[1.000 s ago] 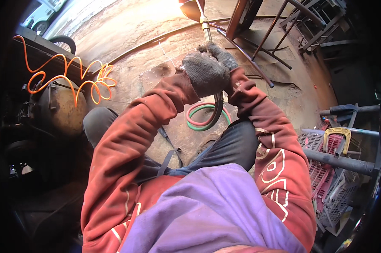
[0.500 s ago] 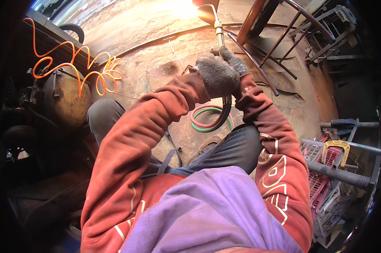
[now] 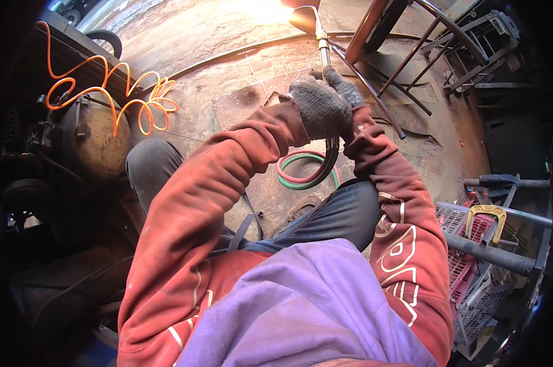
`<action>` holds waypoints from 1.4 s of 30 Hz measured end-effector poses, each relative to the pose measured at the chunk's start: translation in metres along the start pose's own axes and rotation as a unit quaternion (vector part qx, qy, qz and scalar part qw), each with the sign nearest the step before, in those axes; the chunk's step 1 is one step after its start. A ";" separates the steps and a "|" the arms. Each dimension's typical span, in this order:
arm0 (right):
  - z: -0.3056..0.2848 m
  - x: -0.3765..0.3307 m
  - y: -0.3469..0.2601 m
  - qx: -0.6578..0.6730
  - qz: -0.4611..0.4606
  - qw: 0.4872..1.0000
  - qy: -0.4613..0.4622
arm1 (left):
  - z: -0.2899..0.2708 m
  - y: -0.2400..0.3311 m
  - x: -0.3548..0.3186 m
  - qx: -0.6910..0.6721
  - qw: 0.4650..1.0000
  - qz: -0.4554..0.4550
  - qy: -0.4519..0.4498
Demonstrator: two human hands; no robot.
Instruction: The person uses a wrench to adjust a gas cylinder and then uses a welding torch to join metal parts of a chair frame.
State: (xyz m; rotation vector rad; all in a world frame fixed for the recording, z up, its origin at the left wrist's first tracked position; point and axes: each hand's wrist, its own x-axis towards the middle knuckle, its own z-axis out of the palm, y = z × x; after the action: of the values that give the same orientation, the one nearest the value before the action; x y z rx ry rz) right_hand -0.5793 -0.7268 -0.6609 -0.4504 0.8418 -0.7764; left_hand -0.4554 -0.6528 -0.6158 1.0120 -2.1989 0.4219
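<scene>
Currently both gloved hands clamp the torch (image 3: 321, 46) handle: left hand (image 3: 316, 109) wrapped fully around it, right hand (image 3: 345, 85) closed just behind, touching the left. Torch tube runs up and away from the knuckles to a bright flame. Red and green hoses (image 3: 301, 174) loop just below the hands.

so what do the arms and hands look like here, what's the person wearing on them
Both arms are in loose rust-red long sleeves, smudged with grime. The right sleeve carries pale outlined markings; the left sleeve shows thin pale lines low down. The left hand and right hand wear grey knitted work gloves.
</scene>
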 end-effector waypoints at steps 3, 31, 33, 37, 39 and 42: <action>-0.017 0.005 -0.003 -0.008 -0.006 1.000 0.007 | 0.019 0.003 0.000 -0.018 1.000 -0.006 -0.014; 0.006 -0.061 -0.021 -0.193 -0.075 0.977 0.041 | -0.106 -0.042 0.006 -0.308 0.929 -0.169 0.115; -0.018 -0.073 -0.035 -0.250 -0.066 0.966 0.025 | -0.113 -0.066 0.005 -0.412 0.829 -0.331 0.181; -0.005 -0.078 -0.043 -0.294 -0.064 0.953 0.022 | -0.079 -0.151 -0.024 -0.293 0.794 -0.505 0.172; -0.011 -0.081 -0.041 -0.299 -0.073 0.951 0.030 | -0.047 -0.160 -0.050 -0.186 0.819 -0.539 0.063; -0.055 -0.108 -0.042 -0.296 -0.086 0.950 0.048 | 0.025 -0.142 -0.077 -0.091 0.847 -0.500 -0.157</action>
State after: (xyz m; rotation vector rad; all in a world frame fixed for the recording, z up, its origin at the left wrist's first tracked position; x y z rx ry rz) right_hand -0.6867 -0.6750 -0.6143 -1.0373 1.1376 -0.7004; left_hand -0.3220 -0.7158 -0.6857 2.0096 -1.5844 -0.4558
